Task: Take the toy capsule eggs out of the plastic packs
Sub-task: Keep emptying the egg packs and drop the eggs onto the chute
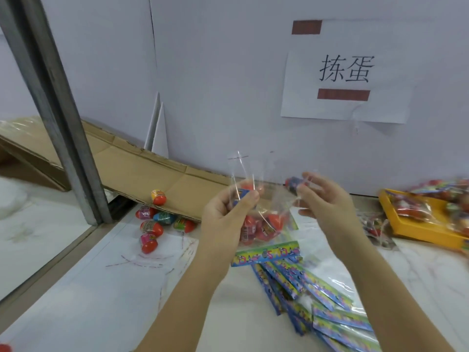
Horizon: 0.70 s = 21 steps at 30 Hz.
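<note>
I hold a clear plastic pack (269, 212) up over the table, its mouth pulled apart between both hands. My left hand (225, 214) pinches the left edge of the pack. My right hand (327, 201) pinches the right edge. Several red capsule eggs (264, 228) lie in the bottom of the pack, above its blue printed header strip (266, 255). Loose eggs (154, 224) lie on the table at the left, at the foot of a cardboard ramp (142, 171), and one egg (158, 196) sits on the ramp.
A heap of empty packs with blue headers (317, 295) lies under my right arm. A yellow tray (416, 232) at the right holds full packs (436, 201). A grey metal post (58, 113) stands at the left. A paper sign (345, 74) hangs on the white wall.
</note>
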Motion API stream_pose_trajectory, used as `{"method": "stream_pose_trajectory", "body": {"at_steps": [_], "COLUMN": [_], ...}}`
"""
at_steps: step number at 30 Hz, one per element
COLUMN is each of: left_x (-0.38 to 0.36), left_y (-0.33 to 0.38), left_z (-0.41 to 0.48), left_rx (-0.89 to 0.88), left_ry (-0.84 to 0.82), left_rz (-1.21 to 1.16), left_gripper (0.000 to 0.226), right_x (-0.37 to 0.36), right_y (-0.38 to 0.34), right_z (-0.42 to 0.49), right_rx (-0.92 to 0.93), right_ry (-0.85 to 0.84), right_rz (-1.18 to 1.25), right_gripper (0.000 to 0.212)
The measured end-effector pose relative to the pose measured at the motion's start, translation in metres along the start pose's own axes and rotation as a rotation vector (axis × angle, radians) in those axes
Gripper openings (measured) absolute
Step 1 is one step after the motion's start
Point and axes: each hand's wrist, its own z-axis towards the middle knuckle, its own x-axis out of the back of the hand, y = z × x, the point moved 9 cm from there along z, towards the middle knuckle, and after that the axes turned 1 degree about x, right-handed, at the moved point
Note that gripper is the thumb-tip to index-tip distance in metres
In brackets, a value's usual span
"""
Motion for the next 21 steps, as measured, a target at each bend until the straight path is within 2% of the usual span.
{"method": "stream_pose_trajectory", "body": {"at_steps": [2,5,7,10,13,17,21], "left_x": [-0.004,-0.007,-0.009,-0.013,-0.014,-0.015,-0.018], "left_y": [-0.001,-0.005,-0.007,-0.006,-0.005,-0.002,0.003], "left_z": [-0.001,-0.002,-0.004,-0.008,-0.009,-0.008,-0.01], "left_rx": [-0.018,-0.072,-0.124,-0.187,-0.266,-0.35,-0.411], "left_ry": [-0.028,-0.053,-0.06,-0.082,-0.083,-0.078,-0.103], "left_rz": [0.043,0.16,0.231,0.323,0.452,0.519,0.523], "left_gripper": [0.023,0.019,0.022,0.026,0.026,0.034,0.03], "right_x": [0.022,0.022,0.012,-0.002,-0.01,-0.009,-0.007], "right_y": [-0.022,-0.059,-0.081,-0.095,-0.085,-0.075,-0.076], "right_z": [0.004,-0.003,-0.012,-0.021,-0.022,-0.019,-0.017], "right_rx": [0.039,0.17,0.257,0.35,0.302,0.306,0.315], "right_ry": [0.052,-0.058,-0.136,-0.241,-0.286,-0.252,-0.224], "right_rz": [0.091,0.176,0.142,-0.004,-0.148,-0.411,-0.503], "right_gripper": [0.022,0.016,0.019,0.016,0.01,0.005,0.013]}}
